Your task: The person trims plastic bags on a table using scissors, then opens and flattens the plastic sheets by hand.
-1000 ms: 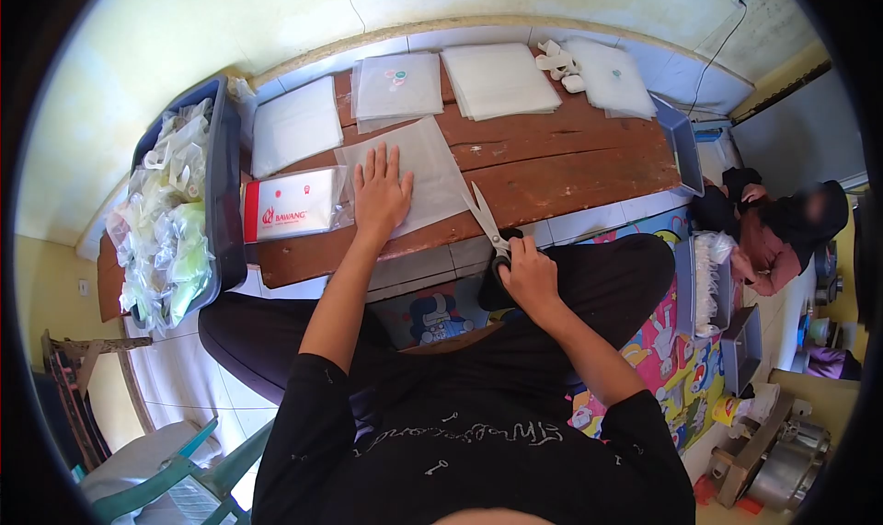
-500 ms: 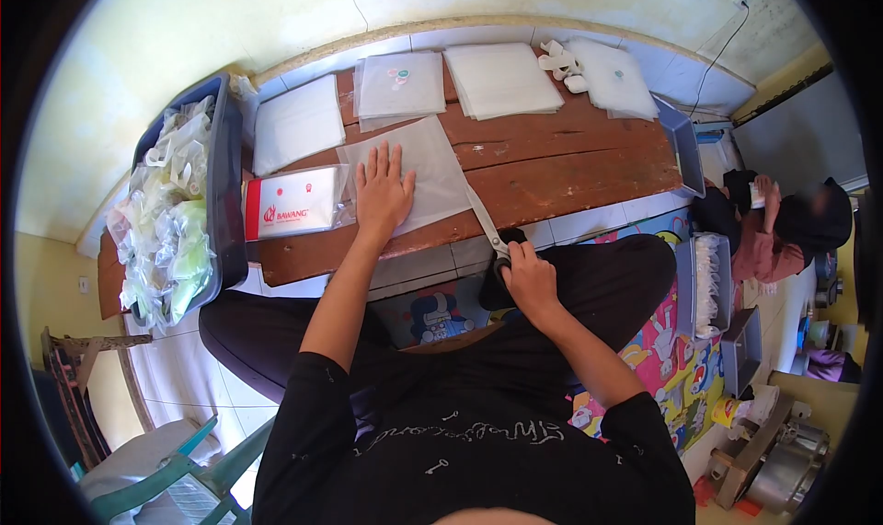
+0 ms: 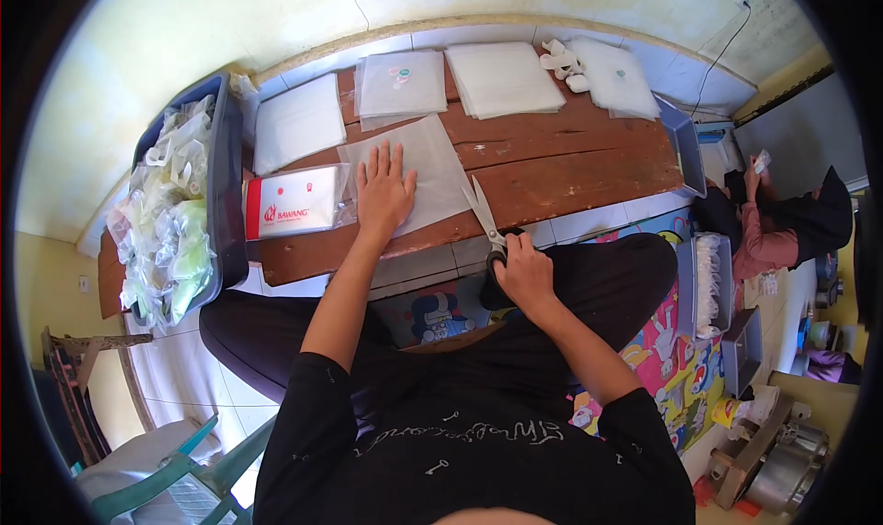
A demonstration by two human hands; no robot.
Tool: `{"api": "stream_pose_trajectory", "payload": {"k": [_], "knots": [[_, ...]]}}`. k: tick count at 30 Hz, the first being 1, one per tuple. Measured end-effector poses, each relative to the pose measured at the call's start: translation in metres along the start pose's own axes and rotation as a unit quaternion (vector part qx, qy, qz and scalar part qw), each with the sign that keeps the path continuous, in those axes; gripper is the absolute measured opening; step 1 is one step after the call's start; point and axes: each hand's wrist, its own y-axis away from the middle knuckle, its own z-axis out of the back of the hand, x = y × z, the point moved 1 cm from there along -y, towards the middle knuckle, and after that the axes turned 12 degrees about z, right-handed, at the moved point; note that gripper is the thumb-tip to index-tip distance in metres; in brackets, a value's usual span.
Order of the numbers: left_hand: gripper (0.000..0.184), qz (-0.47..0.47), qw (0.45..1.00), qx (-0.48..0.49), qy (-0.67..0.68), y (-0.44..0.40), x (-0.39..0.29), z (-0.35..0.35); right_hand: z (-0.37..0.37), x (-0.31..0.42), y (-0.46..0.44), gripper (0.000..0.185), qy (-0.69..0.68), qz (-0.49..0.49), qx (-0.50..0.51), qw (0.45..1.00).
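My left hand (image 3: 384, 194) lies flat, fingers spread, on a clear plastic sheet or bag (image 3: 434, 171) on the brown wooden table (image 3: 570, 161). In my right hand (image 3: 526, 272) is a pair of scissors (image 3: 487, 221), its blades parted and pointing up and left. The blade tips are close to the right edge of the plastic. Left of my left hand lies a red and white plastic pack marked BAWANG (image 3: 296, 203). Stacks of clear plastic, such as the left stack (image 3: 299, 125) and the middle stack (image 3: 503, 79), line the table's far side.
A dark tub (image 3: 230, 184) full of filled plastic bags stands at the left. White handled pieces (image 3: 559, 60) lie near the far right stack (image 3: 614, 79). Grey trays (image 3: 681, 148) sit at the table's right end. Another person (image 3: 782, 221) sits at the right, holding something small.
The scissors have opened and shifted slightly left at the tips. My left hand stays flat on the plastic. The other person has raised a hand with a small item.
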Motion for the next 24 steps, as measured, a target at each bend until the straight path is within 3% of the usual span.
{"api": "stream_pose_trajectory", "payload": {"k": [24], "knots": [[0.06,0.004,1.0,0.005,-0.004,0.001,-0.001,0.001,0.0,0.0,-0.009,0.036,-0.01,-0.001,-0.004,1.0]]}}
